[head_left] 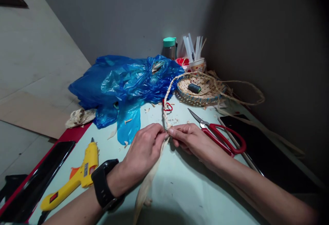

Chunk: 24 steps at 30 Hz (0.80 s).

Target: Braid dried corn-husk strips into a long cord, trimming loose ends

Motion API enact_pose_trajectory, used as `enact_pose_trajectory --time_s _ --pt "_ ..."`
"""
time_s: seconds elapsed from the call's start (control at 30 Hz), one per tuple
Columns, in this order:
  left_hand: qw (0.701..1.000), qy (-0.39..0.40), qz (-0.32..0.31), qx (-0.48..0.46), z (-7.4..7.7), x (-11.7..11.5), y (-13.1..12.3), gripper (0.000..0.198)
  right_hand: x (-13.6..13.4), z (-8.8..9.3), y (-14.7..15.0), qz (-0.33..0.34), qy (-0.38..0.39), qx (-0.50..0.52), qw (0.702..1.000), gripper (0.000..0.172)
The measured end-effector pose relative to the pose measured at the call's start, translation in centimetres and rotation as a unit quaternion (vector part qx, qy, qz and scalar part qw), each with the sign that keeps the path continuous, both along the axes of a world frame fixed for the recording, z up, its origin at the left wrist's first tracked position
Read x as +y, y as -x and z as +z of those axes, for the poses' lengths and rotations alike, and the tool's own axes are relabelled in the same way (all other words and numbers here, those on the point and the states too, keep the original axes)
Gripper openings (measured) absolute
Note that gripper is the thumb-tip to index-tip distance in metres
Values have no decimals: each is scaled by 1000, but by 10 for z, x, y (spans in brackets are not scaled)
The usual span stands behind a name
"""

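A pale braided cord [168, 89] of dried plant fibre runs up from between my hands, curves over the shallow woven basket [181, 87] and loops out to the right. My left hand [148, 143], with a black watch [105, 184] on the wrist, pinches the braid's lower end. Right beside it my right hand [189, 137] pinches the same end between thumb and fingers. A loose flat fibre strip [147, 185] hangs from the pinch toward the table's near edge. Red yarn [168, 107] is looped around the braid a little above my hands.
Red-handled scissors [218, 135] lie to the right, by a dark tablet-like slab [262, 149]. A yellow glue gun [86, 170] lies left. Behind are a blue plastic bag [123, 77], a bottle [169, 48] and a cup [197, 65] of glue sticks. A thread spool [194, 88] sits in the basket.
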<state>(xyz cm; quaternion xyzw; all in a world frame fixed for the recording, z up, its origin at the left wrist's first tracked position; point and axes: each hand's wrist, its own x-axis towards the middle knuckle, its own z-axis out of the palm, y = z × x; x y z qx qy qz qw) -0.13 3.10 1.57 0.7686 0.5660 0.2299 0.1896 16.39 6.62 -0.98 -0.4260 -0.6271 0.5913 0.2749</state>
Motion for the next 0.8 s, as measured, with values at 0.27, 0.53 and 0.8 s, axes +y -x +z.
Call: enact_pose_trajectory --time_s 0.27,0.53,0.8 --pt "999 23 9 -24 -3 -4 -4 9 2 -11 3 -14 -65 -7 998 43" --pt "1000 0 24 -4 -4 -9 -6 15 2 -11 3 -20 -89 -32 995 45" --pt "986 55 77 -139 -5 -3 -1 26 0 0 3 2 -108 -42 993 32"
